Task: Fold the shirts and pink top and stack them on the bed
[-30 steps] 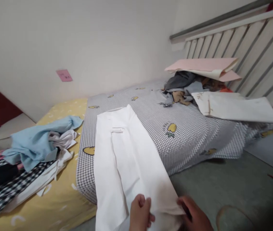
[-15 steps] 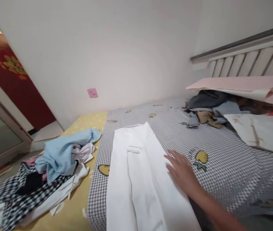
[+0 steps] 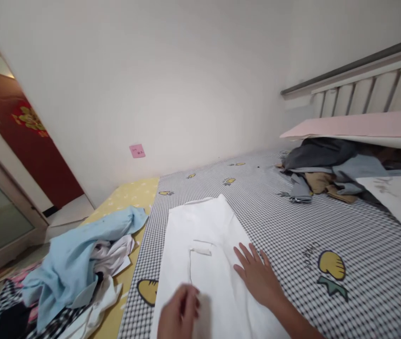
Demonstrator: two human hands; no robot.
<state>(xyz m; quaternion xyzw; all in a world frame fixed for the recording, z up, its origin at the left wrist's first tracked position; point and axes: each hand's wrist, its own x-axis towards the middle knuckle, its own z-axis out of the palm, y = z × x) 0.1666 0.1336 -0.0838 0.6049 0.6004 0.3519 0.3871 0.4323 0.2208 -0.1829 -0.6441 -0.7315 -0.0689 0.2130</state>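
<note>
A white pair of trousers (image 3: 203, 230) lies flat on the grey checked bedsheet (image 3: 278, 226), waistband towards the wall. My right hand (image 3: 257, 275) rests palm down on the cloth near its right edge, fingers stretched out and slightly apart. My left hand (image 3: 179, 313) is low in the picture over the trousers' lower part, fingers curled together; it is blurred and what it grips, if anything, does not show.
A heap of clothes (image 3: 76, 263), light blue, white and black checked, lies on the yellow sheet (image 3: 133, 195) at the left. A second pile of grey and tan clothes (image 3: 323, 172) sits at the back right under pink and white boards (image 3: 359, 127). A slatted headboard (image 3: 366, 89) stands behind it.
The view has moved closer over the bed. My right hand went from the trousers' leg end to lying flat near the waistband. My left hand dropped out of view, then came back at the bottom.
</note>
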